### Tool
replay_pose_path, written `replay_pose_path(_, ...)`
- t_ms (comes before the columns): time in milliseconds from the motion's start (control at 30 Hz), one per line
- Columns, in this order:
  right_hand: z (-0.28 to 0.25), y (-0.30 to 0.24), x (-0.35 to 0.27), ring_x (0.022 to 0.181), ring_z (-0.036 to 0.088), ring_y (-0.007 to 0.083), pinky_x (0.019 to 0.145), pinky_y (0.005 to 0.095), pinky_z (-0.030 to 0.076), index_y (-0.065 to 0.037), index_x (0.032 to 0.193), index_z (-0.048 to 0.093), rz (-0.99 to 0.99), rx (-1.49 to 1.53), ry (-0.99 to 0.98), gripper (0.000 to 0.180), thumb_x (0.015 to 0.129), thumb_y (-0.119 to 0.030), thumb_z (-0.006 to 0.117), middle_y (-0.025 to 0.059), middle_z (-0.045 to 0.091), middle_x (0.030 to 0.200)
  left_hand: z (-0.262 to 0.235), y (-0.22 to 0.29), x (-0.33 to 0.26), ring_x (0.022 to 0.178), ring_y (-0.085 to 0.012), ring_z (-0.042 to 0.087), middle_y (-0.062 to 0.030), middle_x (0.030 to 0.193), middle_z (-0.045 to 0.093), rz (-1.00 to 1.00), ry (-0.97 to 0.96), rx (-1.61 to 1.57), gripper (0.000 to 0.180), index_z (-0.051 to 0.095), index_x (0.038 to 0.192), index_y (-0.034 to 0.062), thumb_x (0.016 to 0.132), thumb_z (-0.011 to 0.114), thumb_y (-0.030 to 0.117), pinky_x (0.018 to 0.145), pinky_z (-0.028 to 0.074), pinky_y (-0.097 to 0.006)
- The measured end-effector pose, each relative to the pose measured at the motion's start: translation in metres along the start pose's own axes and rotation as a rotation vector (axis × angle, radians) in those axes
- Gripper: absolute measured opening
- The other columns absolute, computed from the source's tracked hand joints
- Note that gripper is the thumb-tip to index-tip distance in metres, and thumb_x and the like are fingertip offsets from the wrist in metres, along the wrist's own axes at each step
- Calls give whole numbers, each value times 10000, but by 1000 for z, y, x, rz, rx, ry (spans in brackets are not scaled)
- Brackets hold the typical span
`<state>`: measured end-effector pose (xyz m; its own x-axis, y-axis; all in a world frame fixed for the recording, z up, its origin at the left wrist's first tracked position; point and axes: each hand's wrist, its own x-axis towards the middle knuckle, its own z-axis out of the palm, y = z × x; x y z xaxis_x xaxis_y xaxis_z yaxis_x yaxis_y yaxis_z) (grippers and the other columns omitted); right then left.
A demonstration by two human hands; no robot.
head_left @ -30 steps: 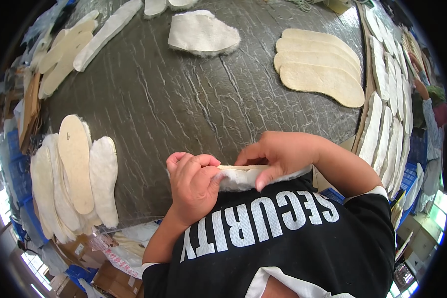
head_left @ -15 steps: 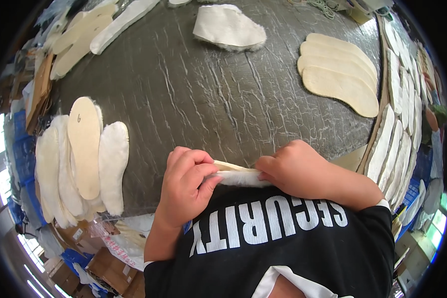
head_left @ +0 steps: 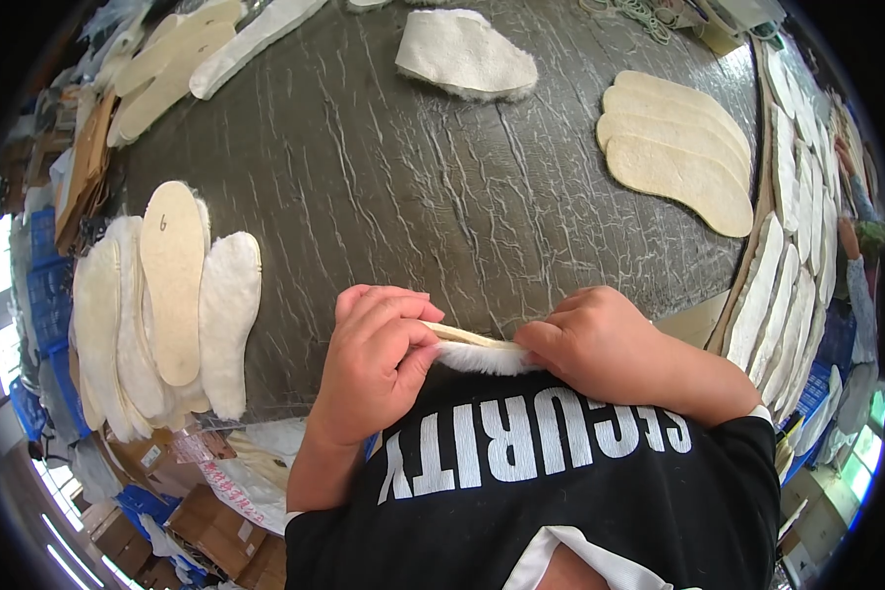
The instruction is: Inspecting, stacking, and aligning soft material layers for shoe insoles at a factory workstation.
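Between my two hands, close to my chest at the table's near edge, is a fleece insole [head_left: 487, 356] seen nearly edge-on. White fluff faces me and a cream backing layer shows along its top. My left hand [head_left: 376, 354] pinches one end between thumb and fingers. At the other end my right hand [head_left: 592, 339] is closed on it, fingers curled and partly hidden. A narrow gap shows between the cream layer and the fluffy one near my left fingertips.
A pile of fleece insoles [head_left: 175, 285] lies at the left edge of the dark table [head_left: 364, 197]. Several cream insoles [head_left: 683, 177] overlap at the right. A white fleece piece [head_left: 467, 57] lies at the far middle. Rows of white strips [head_left: 757, 285] line the right side; cardboard boxes [head_left: 216, 526] stand lower left.
Both hands still hold the insole. My right hand has shifted slightly right, and more white fluff shows below the cream layer. The whole view has shifted a little.
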<state>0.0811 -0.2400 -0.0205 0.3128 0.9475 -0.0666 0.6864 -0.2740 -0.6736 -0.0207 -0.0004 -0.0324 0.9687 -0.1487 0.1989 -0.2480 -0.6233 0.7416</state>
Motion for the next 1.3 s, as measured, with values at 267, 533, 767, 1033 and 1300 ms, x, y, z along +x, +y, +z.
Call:
replay_pose_path(267,-1,-11,8,604,636,266,594,377,502,-58,879,621,31,-20,28,229,704,-165,724,58,610,630,10,8,-3,885,-250,638,-46,883,665,31,66,80,152,567,775,79,765,718,76,867,389,-461)
replay_pose_path(533,8,-15,14,578,633,238,574,365,486,-76,735,541,-52,-142,38,130,695,-156,636,49,584,586,4,10,-8,860,-247,647,-46,901,682,45,46,-90,205,581,862,82,746,750,76,867,398,-444)
replay_pose_path(767,7,-16,10,571,627,230,575,363,483,-83,704,525,-62,-152,82,128,674,-149,630,35,566,572,-12,4,-17,858,-256,628,-81,966,687,-81,61,-292,267,627,935,68,707,763,40,851,425,-399)
replay_pose_path(1033,6,-18,11,566,623,239,581,373,494,-87,704,524,-38,-141,82,149,690,-158,653,37,559,558,-7,9,-16,886,-286,568,-92,979,635,-31,52,-86,261,634,888,51,654,741,2,779,445,-396)
replay_pose_path(1300,8,-19,9,553,614,268,573,391,490,-77,726,511,30,-132,114,235,705,-186,718,51,568,563,4,8,-22,893,-221,576,-26,965,654,270,224,382,170,671,810,89,649,725,102,805,396,-420)
